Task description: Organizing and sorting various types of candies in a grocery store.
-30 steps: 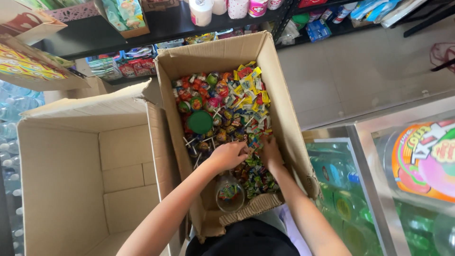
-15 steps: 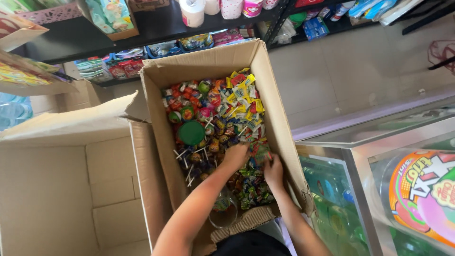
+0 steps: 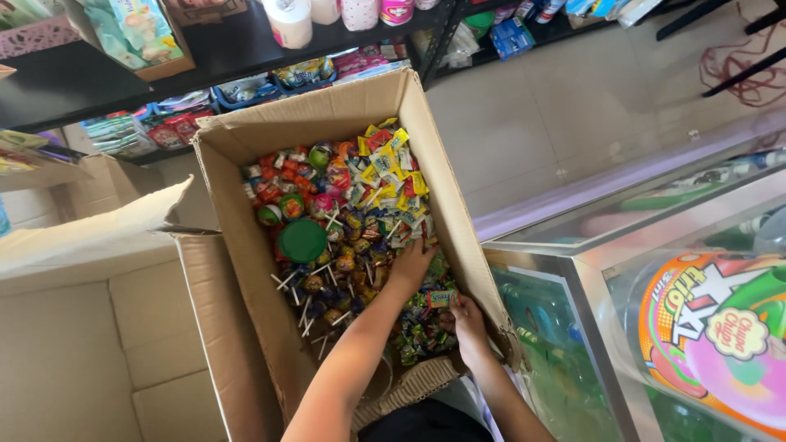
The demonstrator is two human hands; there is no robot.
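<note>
An open cardboard box [image 3: 458, 213] in the head view holds a heap of wrapped candies [image 3: 360, 188], lollipops with white sticks [image 3: 315, 286] and a round green lid [image 3: 303, 240]. My left hand [image 3: 409, 263] lies palm down on the candies near the box's right wall, its fingertips sunk among the wrappers. My right hand [image 3: 468, 317] is closer to me, against the same wall, with its fingers on a small green and orange candy packet [image 3: 442, 298]. My left forearm hides the near end of the box.
A larger cardboard box [image 3: 82, 352] with nothing in it stands to the left, touching the candy box. A glass display case [image 3: 573, 270] bearing a big round colourful tub [image 3: 720, 336] is at the right. Stocked shelves [image 3: 246, 49] and tiled floor [image 3: 532, 123] lie beyond.
My right hand has drawn back toward me along the right wall. My left hand has edged right across the candies. The view has shifted, so the box sits lower and more to the right.
</note>
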